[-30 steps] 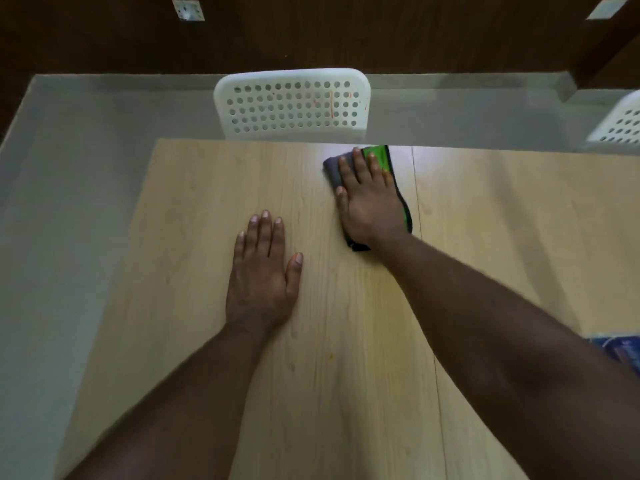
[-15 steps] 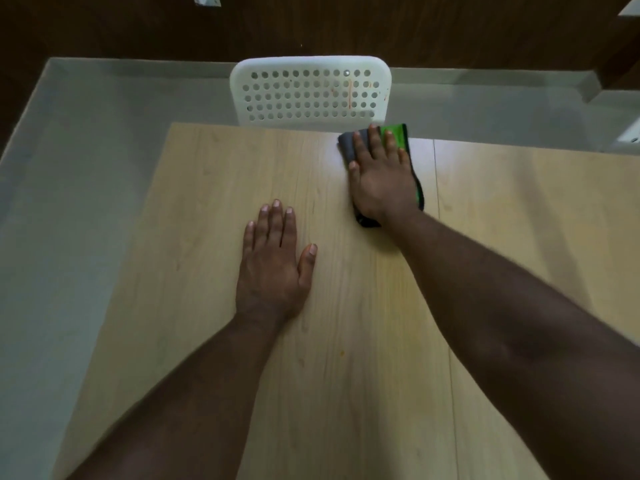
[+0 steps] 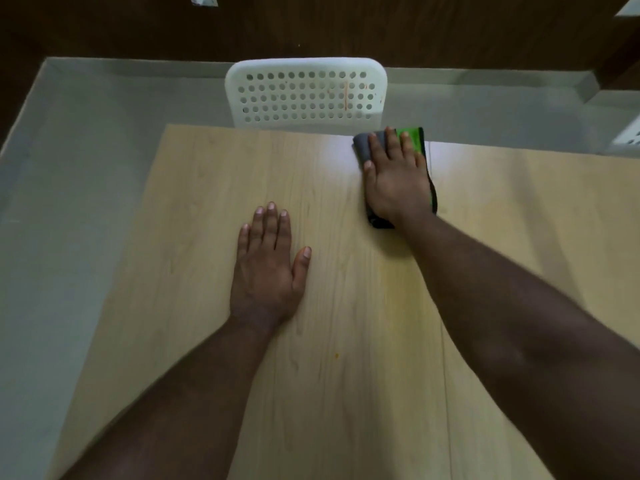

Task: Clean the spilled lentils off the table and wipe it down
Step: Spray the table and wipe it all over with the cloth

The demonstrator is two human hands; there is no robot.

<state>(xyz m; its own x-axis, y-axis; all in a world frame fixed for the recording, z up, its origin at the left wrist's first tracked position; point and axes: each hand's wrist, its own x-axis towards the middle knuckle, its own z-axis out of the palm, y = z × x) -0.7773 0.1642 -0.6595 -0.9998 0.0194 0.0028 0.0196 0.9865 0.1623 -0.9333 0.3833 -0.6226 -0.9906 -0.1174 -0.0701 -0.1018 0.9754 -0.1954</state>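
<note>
While flat: 2 hands | right hand [image 3: 398, 174] presses 1 cloth [image 3: 414, 138]

Both my forearms are bare, no sleeve reaching into view. My left hand [image 3: 266, 268] and right hand [image 3: 396, 181] wear no gloves, rings, or watch. My fingers [image 3: 270, 220] have short, pale nails.

Grey-green cloth [image 3: 412, 138], pale woodgrain table [image 3: 194, 209]

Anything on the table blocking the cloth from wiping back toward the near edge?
Nothing visible does. The right hand presses the cloth at the table's far edge; only a tiny orange speck lies nearer.
</note>
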